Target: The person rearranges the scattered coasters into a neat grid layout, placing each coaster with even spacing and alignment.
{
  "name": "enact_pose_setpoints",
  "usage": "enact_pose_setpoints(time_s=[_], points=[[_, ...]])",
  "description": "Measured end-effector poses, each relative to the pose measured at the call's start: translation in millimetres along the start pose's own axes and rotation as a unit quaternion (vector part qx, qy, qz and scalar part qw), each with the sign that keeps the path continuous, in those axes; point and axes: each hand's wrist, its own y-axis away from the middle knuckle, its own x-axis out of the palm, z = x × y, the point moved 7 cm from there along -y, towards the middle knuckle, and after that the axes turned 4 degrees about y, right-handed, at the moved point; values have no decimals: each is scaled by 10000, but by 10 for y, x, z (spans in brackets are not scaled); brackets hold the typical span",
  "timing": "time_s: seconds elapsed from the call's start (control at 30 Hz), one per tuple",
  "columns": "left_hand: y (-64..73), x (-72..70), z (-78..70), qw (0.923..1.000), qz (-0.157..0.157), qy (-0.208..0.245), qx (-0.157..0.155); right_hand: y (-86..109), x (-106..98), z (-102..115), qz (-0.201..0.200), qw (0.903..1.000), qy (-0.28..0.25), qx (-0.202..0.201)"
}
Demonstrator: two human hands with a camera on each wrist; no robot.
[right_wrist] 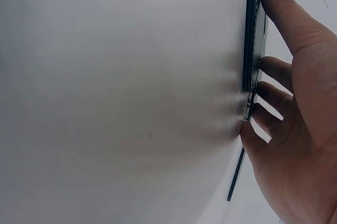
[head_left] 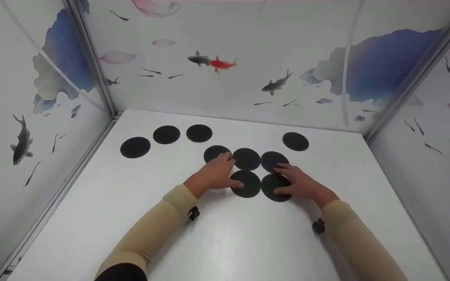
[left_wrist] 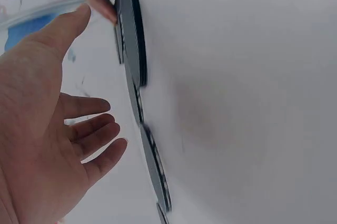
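"Where are the black discs (head_left: 246, 159)?"
"Five cluster around both hands on the white table (head_left: 225, 242)."
"And the fingers?"
"Left hand (head_left: 218, 173) spread wide, gripping nothing; right hand (head_left: 303, 182) spread, thumb on the near-right disc (head_left: 269, 182). Light, flat pressure should keep edges aligned."

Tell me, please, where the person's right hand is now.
In the head view, the right hand is right of centre, at the right edge of the cluster's near-right black disc, across from the left hand.
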Motion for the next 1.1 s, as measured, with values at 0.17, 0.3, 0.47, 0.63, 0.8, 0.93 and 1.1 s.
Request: enact_pose_setpoints(time_s=[0.17, 0.3, 0.47, 0.63, 0.8, 0.93, 1.1], points=[[134, -213, 351, 9990, -354, 94, -237, -2, 8, 11, 38, 10000, 21, 9], [214, -357, 663, 9967, -664, 188, -418, -5, 7, 6, 47, 10000, 45, 12], [306, -510, 1053, 9910, -1041, 489, -690, -2, -2, 13, 18, 10000, 32, -9], [424, -655, 1501, 9802, -1493, 770, -1052, -2, -7, 8, -53, 9999, 34, -99], [620, -793, 2029, 9628, -2006, 875, -1587, -11, -2, -13, -77, 9999, 93, -56], [824, -828, 2462, 9481, -2224, 967, -2056, -3, -6, -4, -37, 10000, 31, -66], [1057, -776, 2916, 9398, -2110, 1013, -2491, 5, -9, 16, -6, 9999, 31, -112]])
